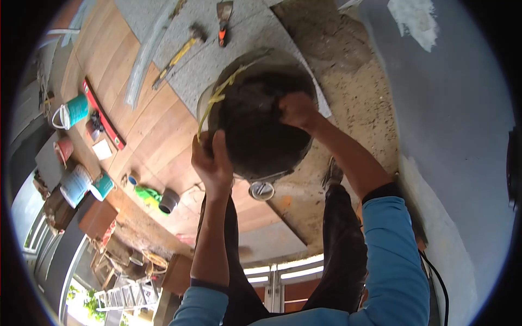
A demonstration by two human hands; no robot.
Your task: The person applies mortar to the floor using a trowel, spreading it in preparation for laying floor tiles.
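A large round bucket (pixel 266 173) with a dark inside stands tilted in front of my legs, a yellow strip (pixel 217 99) running along its left rim. My left hand (pixel 212 163) holds the bucket's near left rim, thumb raised. Over the right part of the opening, my right hand (pixel 298 111) is closed in a fist; what it grips, if anything, is hidden in the dark. Beyond the bucket lie a putty knife (pixel 223 24) with an orange and black handle and a hammer (pixel 176 58) with a yellow handle.
A red level (pixel 103 114) and a teal bucket (pixel 77 110) are on the wood-look floor at left. Near my feet stands a small tin (pixel 261 190). A grey wall (pixel 451 108) rises at right. Further pails and a ladder (pixel 128 296) are at lower left.
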